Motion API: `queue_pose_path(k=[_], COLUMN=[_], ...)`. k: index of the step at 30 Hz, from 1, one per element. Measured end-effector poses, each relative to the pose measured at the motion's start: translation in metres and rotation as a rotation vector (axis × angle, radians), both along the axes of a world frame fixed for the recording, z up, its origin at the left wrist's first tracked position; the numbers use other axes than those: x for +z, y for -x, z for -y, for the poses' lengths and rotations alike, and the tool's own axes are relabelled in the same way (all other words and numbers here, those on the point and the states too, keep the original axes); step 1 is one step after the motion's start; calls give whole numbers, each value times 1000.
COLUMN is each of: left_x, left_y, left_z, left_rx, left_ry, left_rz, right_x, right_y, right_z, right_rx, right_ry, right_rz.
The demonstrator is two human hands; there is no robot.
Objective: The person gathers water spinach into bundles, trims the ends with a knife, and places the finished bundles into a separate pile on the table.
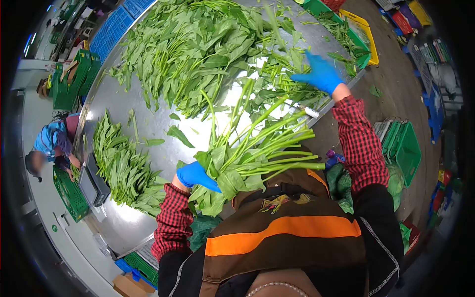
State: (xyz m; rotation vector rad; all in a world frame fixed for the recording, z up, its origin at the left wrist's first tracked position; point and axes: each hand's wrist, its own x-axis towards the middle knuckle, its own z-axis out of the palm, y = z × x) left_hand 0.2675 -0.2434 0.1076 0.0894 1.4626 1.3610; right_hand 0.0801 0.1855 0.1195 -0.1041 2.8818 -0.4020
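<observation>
My left hand (197,176), in a blue glove, is closed round the leafy end of a bunch of greens (247,158), whose pale stems fan out to the right in front of the apron. My right hand (319,73), also blue-gloved, is raised over the table's right side with its fingers apart, above loose greens. Below it, a white-handled tool (308,111) lies by the stems near the table edge. A large heap of greens (193,44) covers the far part of the metal table (158,131).
Sorted greens (123,168) lie at the left beside a grey scale (94,180). Another person (54,141) is at the left edge. A green crate (363,44) and a yellow crate (363,29) stand at the far right; another green crate (408,153) is on the floor.
</observation>
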Motion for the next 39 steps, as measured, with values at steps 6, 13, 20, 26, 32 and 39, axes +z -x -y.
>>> queue_pose_path(k=[6, 13, 20, 26, 32, 39], left_x=[28, 42, 19, 19, 23, 26], left_y=[14, 9, 15, 17, 12, 15], left_z=[-27, -17, -12, -15, -16, -13], left_rx=[-41, 152, 95, 58, 179, 168], left_ry=[-154, -116, -159, -132, -142, -56], left_rz=[-67, -11, -96, -87, -156, -220], right_x=[11, 1, 12, -9, -10, -22], right_y=[-28, -24, -54, -68, -54, -48], right_z=[76, 18, 22, 41, 15, -16], right_rx=[445, -48, 532, 471, -261, -151], right_ry=[843, 1010, 904, 1026, 1257, 766], right_rz=[742, 752, 739, 605, 298, -202])
